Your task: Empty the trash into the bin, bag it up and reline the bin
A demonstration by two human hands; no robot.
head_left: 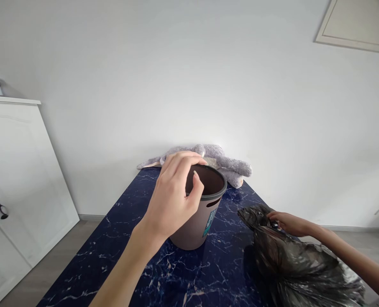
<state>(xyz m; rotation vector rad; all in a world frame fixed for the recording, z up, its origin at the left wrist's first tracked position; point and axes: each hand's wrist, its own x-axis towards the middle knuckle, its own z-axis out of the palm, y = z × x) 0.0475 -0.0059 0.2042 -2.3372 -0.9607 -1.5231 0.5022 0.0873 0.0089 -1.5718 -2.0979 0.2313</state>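
Note:
A brown trash can (pixel 192 228) with a dark rim leans to the right on the dark blue marbled table (pixel 119 243). My left hand (pixel 176 187) curls over its left and far rim, with the thumb over the mouth; the exact contact is partly hidden. A slot and a teal label show on the can's right side. At right, my right hand (pixel 287 224) pinches the gathered top of a black plastic trash bag (pixel 304 260), which bulges over the table's right side.
A grey plush toy (pixel 234 165) lies along the table's far end, against the white wall (pixel 189 76). To the left stands a white cabinet (pixel 19 170) with a black handle. A panel (pixel 357 23) is set in the wall at upper right.

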